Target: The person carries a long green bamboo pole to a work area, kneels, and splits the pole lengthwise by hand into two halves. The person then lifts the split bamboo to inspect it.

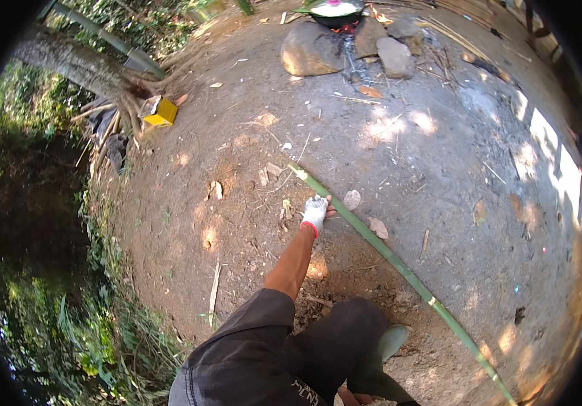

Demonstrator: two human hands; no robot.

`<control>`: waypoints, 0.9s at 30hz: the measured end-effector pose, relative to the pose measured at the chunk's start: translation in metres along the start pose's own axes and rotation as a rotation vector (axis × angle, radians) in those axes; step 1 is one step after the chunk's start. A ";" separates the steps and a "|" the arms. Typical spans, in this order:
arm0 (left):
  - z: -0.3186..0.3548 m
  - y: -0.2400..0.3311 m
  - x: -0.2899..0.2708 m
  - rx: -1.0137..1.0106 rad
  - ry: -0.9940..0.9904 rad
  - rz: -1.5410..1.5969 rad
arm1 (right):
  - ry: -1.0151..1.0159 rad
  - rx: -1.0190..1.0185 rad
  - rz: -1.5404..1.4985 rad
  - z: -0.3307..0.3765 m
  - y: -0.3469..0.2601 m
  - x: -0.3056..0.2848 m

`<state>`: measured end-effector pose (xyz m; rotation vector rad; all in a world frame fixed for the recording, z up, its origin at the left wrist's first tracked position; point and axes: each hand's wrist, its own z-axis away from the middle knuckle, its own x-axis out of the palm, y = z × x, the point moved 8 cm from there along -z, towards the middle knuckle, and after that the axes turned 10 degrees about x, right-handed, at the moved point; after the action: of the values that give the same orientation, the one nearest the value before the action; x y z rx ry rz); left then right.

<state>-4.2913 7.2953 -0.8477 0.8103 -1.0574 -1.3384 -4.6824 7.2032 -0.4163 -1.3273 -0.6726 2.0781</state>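
From the head view I see my left hand (315, 212), in a white knit glove with a red cuff, reached down to the bare dirt ground (440, 169). Its fingers are curled around a long green bamboo pole (399, 267), close to the pole's upper, cut end. The pole lies flat on the ground and runs from just above the hand down toward the lower right edge of the ground, passing just beside my green rubber boot (391, 342).

My right hand (355, 399) only peeks in at the very bottom edge, also gloved by the look of it; I cannot tell whether it is spread or closed, or whether it holds anything.

As far as I can judge, the work on the pole is at an early point: the pole is gripped but lies whole and unlifted, with no cuts or splits that I can see along it.

For containers: at the far edge of the ground a dark pan (335, 12) sits on large stones (311, 51) over a small fire, with something pale inside it that I cannot identify. Near the tree trunk (77, 64) at the far left edge lies a small yellow box (159, 111), open or torn on top; its contents are hidden.
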 end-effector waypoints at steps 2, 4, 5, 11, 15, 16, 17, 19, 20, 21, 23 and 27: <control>0.005 -0.001 -0.018 0.022 0.022 -0.007 | -0.013 0.009 -0.009 -0.001 0.003 0.003; 0.008 -0.004 -0.022 0.038 0.013 -0.002 | -0.021 0.003 -0.015 -0.001 0.005 0.003; 0.012 -0.005 -0.016 0.042 -0.005 0.009 | -0.019 0.015 -0.019 0.000 0.010 0.002; 0.025 0.010 0.008 0.059 -0.037 0.025 | 0.001 0.057 -0.050 0.006 0.024 -0.009; 0.026 0.007 -0.002 0.035 -0.034 0.058 | 0.001 0.073 -0.066 0.006 0.026 -0.012; 0.023 0.003 -0.009 0.032 -0.029 0.044 | -0.005 0.075 -0.067 0.005 0.026 -0.011; 0.019 0.003 -0.009 0.013 -0.029 0.043 | 0.000 0.082 -0.068 0.003 0.026 -0.010; 0.018 -0.001 -0.007 -0.020 -0.034 0.041 | 0.004 0.103 -0.064 0.004 0.026 -0.009; 0.017 -0.001 -0.007 -0.021 -0.041 0.047 | 0.004 0.109 -0.061 0.007 0.023 -0.008; 0.017 0.000 -0.008 -0.021 -0.047 0.054 | 0.013 0.109 -0.070 0.005 0.024 -0.010; 0.017 -0.001 -0.010 -0.030 -0.042 0.062 | 0.019 0.111 -0.068 0.004 0.022 -0.010; 0.023 -0.006 -0.017 -0.112 -0.031 0.028 | 0.016 0.111 -0.055 0.005 0.019 -0.006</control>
<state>-4.3135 7.3138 -0.8471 0.6910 -1.0053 -1.3778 -4.6888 7.1851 -0.4232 -1.2487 -0.5721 2.0291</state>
